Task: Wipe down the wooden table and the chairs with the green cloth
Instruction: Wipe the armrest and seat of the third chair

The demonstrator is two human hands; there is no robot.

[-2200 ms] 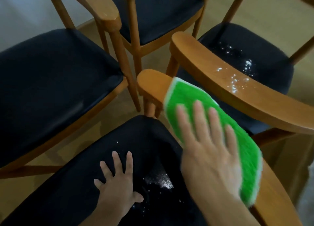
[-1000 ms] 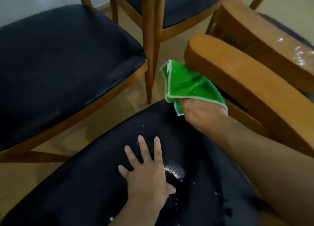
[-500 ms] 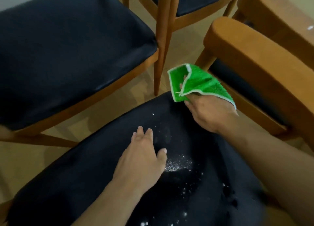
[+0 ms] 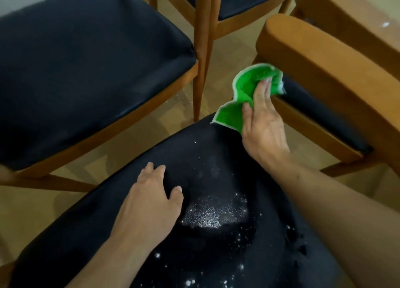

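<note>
Right hand (image 4: 263, 125): fingers clamped on a crumpled green cloth with white edging (image 4: 244, 97), held above the far edge of the near seat.
Left hand (image 4: 149, 201): fingers apart, pressed flat on the black padded chair seat (image 4: 86, 233).
Seat: scattered white powder (image 4: 214, 214) beside the left thumb.
Neighbouring wooden chair backrest (image 4: 320, 56): just behind the cloth.

Dim, soft indoor light, slight motion blur on the green cloth (image 4: 251, 93), wide-angle bending at edges

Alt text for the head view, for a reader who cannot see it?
A right hand grips a bunched green cloth above the far edge of a black chair seat dusted with white powder; the left hand rests flat on that seat.
</note>
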